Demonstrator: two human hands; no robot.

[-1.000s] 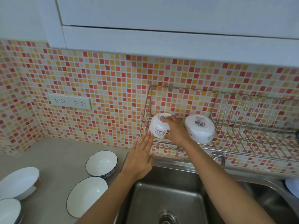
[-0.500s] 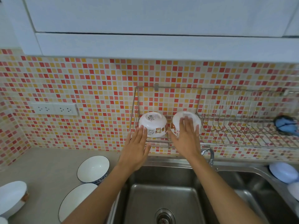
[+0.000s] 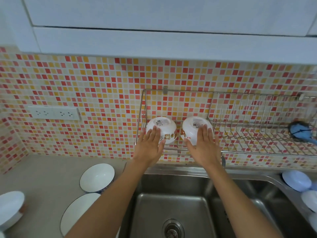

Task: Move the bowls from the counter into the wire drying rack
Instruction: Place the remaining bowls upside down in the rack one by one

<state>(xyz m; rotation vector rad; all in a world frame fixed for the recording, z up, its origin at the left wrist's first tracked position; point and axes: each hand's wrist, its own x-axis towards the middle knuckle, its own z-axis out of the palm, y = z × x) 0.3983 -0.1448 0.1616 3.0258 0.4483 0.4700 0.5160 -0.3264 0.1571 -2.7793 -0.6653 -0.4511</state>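
Observation:
Two white bowls with cartoon prints sit upside down at the left end of the wire drying rack on the tiled wall. My left hand lies flat, fingers spread, against the front of the left bowl. My right hand rests the same way on the right bowl. Neither hand grips anything. On the counter at lower left stand two blue-rimmed white bowls, one further back and one nearer, plus a white bowl at the left edge.
A steel sink lies below the rack, its tap hidden behind my right wrist. A blue scrubber sits at the rack's right end. Pale blue dishes lie right of the sink. A white cabinet overhangs. Wall sockets are at left.
A second ago my right hand held the left bowl in the rack. It let go and moved onto the right bowl, while my left hand rose to the left bowl.

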